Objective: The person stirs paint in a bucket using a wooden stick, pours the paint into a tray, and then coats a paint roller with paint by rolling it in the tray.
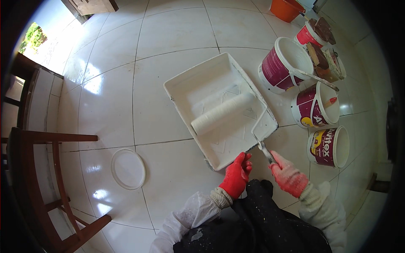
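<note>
1. On the tiled floor [168, 189], in front of the person, a white tray [200, 69] sits askew; its inside is coated in white, with scattered raised marks showing on the bottom.
2. Inside the tray lies the paint roller [223, 113], its white sleeve slanting across, its wire frame reaching over the near right edge.
3. The right hand [289, 175], in a red and pale glove, is closed around the roller's grey handle.
4. The left hand [237, 175], gloved in red, is loosely curled at the tray's near edge; whether it grips anything, I cannot tell.
5. Right of the tray stands a large maroon-and-white bucket [273, 69], whitish inside, a long bar across its rim.
6. Next comes a smaller maroon bucket [304, 105] with a red-tipped tool in it.
7. Nearest the person is another small bucket [322, 147], pale inside.
8. Farther off, a red-and-white bucket [304, 36] carries brown pieces on top, near an orange basin [286, 10].
9. Left of the tray lies a round white lid [128, 169].
</note>
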Demonstrator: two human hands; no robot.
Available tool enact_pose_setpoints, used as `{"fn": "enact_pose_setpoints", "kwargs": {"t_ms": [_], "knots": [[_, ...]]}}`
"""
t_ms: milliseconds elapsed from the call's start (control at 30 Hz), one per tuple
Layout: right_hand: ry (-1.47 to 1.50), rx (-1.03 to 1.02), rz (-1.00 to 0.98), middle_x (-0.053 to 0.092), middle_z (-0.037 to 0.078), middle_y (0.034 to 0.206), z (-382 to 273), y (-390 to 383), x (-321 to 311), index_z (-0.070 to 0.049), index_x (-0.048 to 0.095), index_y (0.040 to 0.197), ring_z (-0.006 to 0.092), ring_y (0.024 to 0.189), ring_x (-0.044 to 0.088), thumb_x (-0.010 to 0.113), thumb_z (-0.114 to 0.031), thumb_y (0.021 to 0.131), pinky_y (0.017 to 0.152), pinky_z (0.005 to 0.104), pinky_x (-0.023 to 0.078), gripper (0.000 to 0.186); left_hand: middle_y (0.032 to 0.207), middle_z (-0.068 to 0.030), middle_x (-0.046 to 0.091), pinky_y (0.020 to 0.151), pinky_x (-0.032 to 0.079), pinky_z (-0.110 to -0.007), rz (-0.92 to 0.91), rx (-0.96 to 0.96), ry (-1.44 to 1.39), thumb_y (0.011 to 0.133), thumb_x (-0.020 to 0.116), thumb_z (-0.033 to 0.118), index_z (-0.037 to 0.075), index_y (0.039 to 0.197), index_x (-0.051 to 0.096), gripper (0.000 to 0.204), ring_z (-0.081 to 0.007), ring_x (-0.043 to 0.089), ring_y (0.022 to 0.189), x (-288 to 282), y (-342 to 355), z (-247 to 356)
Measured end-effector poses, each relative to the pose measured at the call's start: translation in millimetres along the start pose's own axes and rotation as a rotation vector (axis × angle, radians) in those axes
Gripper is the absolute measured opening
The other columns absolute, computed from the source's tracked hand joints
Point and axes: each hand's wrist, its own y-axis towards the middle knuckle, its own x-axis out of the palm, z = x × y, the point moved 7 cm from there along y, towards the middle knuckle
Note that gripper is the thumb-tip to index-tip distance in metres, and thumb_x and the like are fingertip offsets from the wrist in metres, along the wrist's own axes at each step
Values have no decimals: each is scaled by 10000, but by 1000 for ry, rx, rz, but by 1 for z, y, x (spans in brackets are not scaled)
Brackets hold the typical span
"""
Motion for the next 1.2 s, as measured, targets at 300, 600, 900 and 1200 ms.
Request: {"fn": "enact_pose_setpoints", "kwargs": {"t_ms": [300, 600, 900, 1200], "knots": [[74, 66, 122, 542, 129, 767, -17, 94, 17, -20, 425, 1334, 207, 629, 478, 482, -192, 907, 612, 329, 441, 464, 1006, -68, 607, 635, 437, -241, -61, 77, -21, 938, 540, 180, 56, 1057, 521, 174, -144, 502, 721, -2, 7, 2], [32, 191, 89, 591, 203, 861, -43, 122, 22, -75, 466, 1283, 326, 739, 569, 478, -253, 903, 707, 381, 465, 420, 980, -77, 612, 632, 439, -236, -58, 49, -60, 944, 519, 161, 42, 1063, 519, 169, -145, 497, 719, -3, 8, 3], [77, 6, 137, 592, 176, 839, -26, 73, 11, -29, 423, 1347, 236, 676, 533, 497, -161, 901, 670, 341, 467, 470, 953, -71, 601, 617, 448, -225, -65, 53, -78, 948, 512, 150, 20, 1062, 522, 173, -126, 491, 726, -3, 10, 3], [40, 27, 212, 608, 213, 856, -35, 78, 14, -34, 433, 1340, 260, 677, 581, 502, -111, 883, 654, 345, 469, 469, 915, -57, 581, 624, 442, -216, -118, 27, -95, 947, 506, 147, 8, 1029, 534, 164, -119, 487, 725, 1, 12, -1]]}}
